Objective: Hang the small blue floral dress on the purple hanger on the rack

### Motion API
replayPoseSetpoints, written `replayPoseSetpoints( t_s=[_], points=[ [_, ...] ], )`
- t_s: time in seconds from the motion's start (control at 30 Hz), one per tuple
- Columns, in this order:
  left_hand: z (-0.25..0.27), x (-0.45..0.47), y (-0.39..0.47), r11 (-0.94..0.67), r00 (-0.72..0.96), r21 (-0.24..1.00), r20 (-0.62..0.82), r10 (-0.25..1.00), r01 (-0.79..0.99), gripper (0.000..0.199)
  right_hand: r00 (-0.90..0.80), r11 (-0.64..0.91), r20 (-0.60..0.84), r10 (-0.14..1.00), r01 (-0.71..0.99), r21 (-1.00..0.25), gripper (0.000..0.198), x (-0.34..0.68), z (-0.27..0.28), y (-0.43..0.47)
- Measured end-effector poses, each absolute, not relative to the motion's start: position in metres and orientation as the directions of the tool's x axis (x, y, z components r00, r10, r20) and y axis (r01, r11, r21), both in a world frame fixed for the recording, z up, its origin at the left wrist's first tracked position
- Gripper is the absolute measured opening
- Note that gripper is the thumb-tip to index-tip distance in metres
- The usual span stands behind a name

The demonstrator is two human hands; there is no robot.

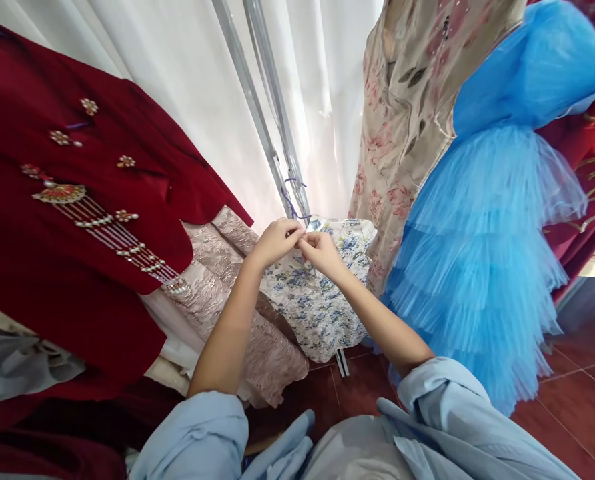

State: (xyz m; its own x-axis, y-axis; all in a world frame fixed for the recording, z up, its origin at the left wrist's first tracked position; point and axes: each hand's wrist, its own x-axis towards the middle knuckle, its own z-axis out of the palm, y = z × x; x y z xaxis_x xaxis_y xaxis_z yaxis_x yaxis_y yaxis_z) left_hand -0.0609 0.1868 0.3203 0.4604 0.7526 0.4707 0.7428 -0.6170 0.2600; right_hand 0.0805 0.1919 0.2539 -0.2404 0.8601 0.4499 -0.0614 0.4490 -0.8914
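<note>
While a white, softly folded curtain [177, 67] backs the room, dark red tiles [577, 413] cover the floor. At left hangs a smooth red jacket [102, 280] with beaded ornaments; at right, a blue dress [482, 253] in frilly, sheer tiers. Between them sits a crinkled, blue-flowered white garment [322, 300]. At its top, near a thin purple hanger [288, 201], the left hand [280, 240] and right hand [322, 252] meet, fingertips pinched narrow; what they hold is too small to tell.

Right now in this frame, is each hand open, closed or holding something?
Left hand: fingers pinched closed; anything held can't be made out.
Right hand: also pinched closed, by the blue-floral garment; contents can't be told.
</note>
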Motion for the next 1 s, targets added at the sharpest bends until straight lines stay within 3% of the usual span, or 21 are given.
replayPoseSetpoints(
  t_s=[0.1, 0.2, 0.27, 0.37, 0.5, 0.63, 0.73, 0.83, 1.0],
  points=[
    [0.312, -0.060, 0.191, -0.623, 0.413, 0.224, 0.578, 0.704, 0.750, 0.024, -0.196, 0.415, 0.410, 0.891, -0.017, -0.910, 0.027, 0.074, 0.237, 0.197],
    [0.323, -0.060, 0.185, -0.605, 0.228, 0.348, 0.703, 0.673, 0.716, 0.028, -0.115, 0.304, 0.300, 0.947, 0.017, -0.952, 0.026, 0.065, 0.211, 0.196],
    [0.339, -0.060, 0.177, -0.613, 0.195, 0.369, 0.726, 0.659, 0.699, 0.032, -0.052, 0.252, 0.254, 0.966, -0.030, -0.967, 0.026, 0.062, 0.197, 0.194],
    [0.353, -0.056, 0.169, -0.620, 0.336, 0.286, 0.640, 0.691, 0.730, 0.031, -0.067, 0.271, 0.283, 0.957, -0.142, -0.952, 0.029, 0.065, 0.192, 0.188],
    [0.338, -0.053, 0.175, -0.588, 0.481, 0.256, 0.375, 0.792, 0.767, 0.020, -0.128, 0.395, 0.421, 0.898, -0.188, -0.899, 0.031, 0.072, 0.214, 0.180],
    [0.320, -0.055, 0.189, -0.643, 0.535, 0.187, 0.413, 0.737, 0.742, 0.025, -0.136, 0.408, 0.428, 0.893, -0.154, -0.900, 0.028, 0.074, 0.236, 0.182],
    [0.319, -0.056, 0.195, -0.669, 0.547, 0.105, 0.491, 0.678, 0.736, 0.023, -0.118, 0.433, 0.438, 0.891, -0.066, -0.899, 0.025, 0.074, 0.241, 0.195],
    [0.325, -0.058, 0.200, -0.676, 0.529, 0.099, 0.544, 0.652, 0.731, 0.022, -0.128, 0.386, 0.374, 0.918, 0.083, -0.919, 0.022, 0.074, 0.222, 0.206],
    [0.335, -0.079, 0.213, -0.661, 0.415, 0.210, 0.633, 0.653, 0.720, 0.025, -0.090, 0.077, 0.044, 0.995, 0.403, -0.912, 0.027, 0.085, 0.127, 0.181]
  ],
)
